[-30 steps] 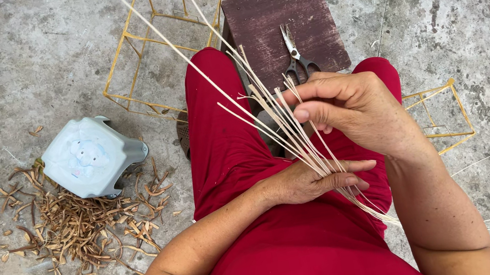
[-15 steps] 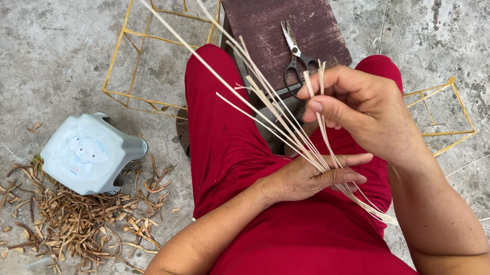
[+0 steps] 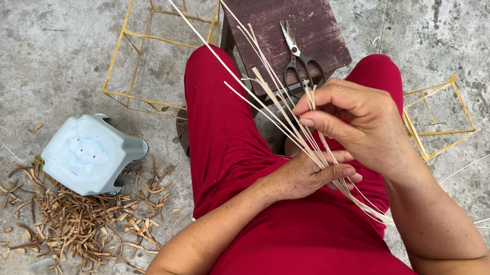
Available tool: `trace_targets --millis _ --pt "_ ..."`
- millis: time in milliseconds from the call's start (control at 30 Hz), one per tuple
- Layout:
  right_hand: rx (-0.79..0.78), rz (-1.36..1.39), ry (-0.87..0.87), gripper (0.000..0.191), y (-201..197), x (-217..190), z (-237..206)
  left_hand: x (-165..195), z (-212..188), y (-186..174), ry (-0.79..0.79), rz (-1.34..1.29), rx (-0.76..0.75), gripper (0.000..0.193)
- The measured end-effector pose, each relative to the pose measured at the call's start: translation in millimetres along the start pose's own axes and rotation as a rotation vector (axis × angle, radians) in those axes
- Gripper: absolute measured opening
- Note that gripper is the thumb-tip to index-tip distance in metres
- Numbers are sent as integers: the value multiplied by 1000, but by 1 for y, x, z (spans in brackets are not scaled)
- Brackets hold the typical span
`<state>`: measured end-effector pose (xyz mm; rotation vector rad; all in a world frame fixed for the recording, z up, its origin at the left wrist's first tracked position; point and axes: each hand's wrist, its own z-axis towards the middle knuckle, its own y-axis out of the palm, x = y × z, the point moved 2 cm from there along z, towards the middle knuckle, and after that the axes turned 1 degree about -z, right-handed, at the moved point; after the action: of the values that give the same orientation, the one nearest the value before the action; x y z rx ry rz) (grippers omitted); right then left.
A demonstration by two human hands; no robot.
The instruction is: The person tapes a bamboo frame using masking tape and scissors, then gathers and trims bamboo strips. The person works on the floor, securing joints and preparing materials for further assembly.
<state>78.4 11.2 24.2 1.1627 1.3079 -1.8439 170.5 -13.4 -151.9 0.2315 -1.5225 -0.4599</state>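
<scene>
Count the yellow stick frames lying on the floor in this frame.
2: a large frame left of the wooden stool, a small frame by the right knee. More may lie out of view.

L hand (image 3: 309,176) closed, palm down over lap; R hand (image 3: 359,120) above it, fingers pinched.

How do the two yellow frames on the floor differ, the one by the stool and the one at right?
The yellow frame by the wooden stool looks larger and box-like, reaching past the picture's top edge. The small yellow frame beside the right forearm looks smaller and lies fully in view. Both are thin yellow open frames on the concrete floor.
</scene>
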Motion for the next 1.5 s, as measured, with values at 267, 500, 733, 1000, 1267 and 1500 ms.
trace_targets --millis 267,500,733,1000,1267,1500 --pt "72 -76 96 22 10 2 8 8 -2 2 44 54 19 55" --pt "61 -146 74 19 11 0 10 10 0 2 70 122 39 52" --pt "52 -205 31 12 8 8 9 14 -2 2 73 144 37 57" --pt "-10 48 227 9 4 36 9 17 -3 -2 22 300 92 61" --pt "-50 105 336 10 -11 50 -6 12 -3 -11 182 236 206 49" --pt "-67 58 284 14 -15 53 -17 12 -3 -13 155 190 191 47"
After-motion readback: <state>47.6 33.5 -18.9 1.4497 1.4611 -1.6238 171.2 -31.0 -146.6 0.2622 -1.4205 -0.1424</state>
